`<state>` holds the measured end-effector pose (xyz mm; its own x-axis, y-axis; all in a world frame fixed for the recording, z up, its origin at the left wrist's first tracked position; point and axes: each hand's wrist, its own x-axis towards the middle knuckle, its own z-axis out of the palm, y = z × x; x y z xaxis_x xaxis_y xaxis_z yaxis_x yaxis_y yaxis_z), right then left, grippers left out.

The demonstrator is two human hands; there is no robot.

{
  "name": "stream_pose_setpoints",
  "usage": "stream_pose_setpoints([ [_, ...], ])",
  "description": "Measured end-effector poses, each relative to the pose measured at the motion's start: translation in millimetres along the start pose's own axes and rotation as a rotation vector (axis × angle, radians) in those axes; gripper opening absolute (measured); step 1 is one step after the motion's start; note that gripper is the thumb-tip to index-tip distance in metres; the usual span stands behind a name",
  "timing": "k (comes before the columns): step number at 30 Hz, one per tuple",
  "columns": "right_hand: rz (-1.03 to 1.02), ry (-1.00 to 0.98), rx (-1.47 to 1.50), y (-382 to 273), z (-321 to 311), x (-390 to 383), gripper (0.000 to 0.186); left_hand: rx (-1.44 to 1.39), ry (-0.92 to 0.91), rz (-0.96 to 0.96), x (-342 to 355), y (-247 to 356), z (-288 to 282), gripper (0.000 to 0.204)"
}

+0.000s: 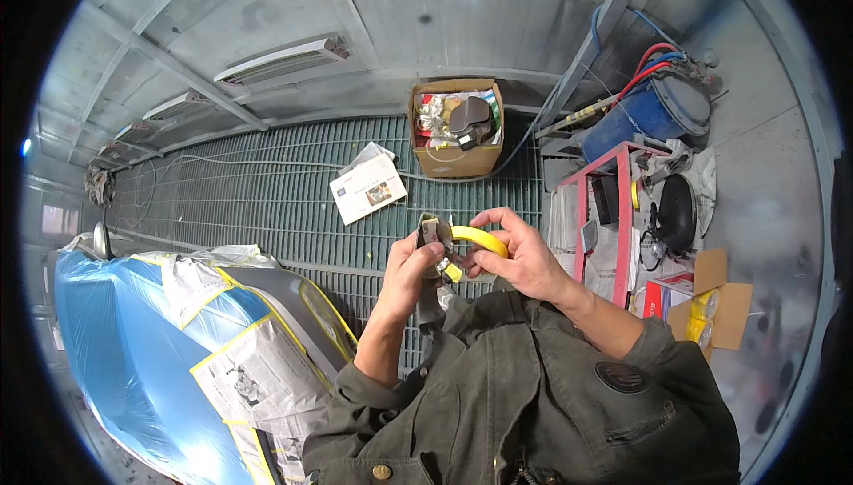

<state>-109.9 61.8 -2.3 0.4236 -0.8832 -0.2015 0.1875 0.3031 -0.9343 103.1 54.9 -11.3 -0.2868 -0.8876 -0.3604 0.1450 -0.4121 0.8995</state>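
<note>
My right hand (526,258) is closed round a roll of yellow masking tape (481,239), with fingers and thumb on its rim. Beside it, my left hand (414,267) pinches a dark, flat, folded piece (430,229) whose kind I cannot make out. Crumpled yellow tape (450,272) hangs between my hands, just below the roll. Both hands are in front of my body, above the floor grating.
At left stands a car (133,352) masked with blue film, newspaper and yellow tape. A cardboard box of waste (458,162) and a white sheet (366,188) lie ahead on the grating. A red-framed cart (624,218), blue drum (626,121) and open carton (731,314) stand at right.
</note>
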Motion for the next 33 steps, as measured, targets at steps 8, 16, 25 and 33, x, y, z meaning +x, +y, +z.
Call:
stream_pose_setpoints([
  [8,-0.31,0.075,-0.553,-24,-7,-7,0.046,-0.11,0.04,0.039,3,14,-7,0.054],
  [16,-0.181,-0.14,-0.642,-44,-21,-5,0.039,0.042,-0.108,-0.031,1,16,-12,0.051],
  [25,-0.144,-0.085,-0.581,-35,-17,-6,0.033,0.07,-0.114,-0.021,0,9,-10,0.051],
  [33,-0.144,-0.096,-0.393,-24,-17,-9,0.034,-0.103,-0.12,0.049,-7,16,-6,0.035],
])
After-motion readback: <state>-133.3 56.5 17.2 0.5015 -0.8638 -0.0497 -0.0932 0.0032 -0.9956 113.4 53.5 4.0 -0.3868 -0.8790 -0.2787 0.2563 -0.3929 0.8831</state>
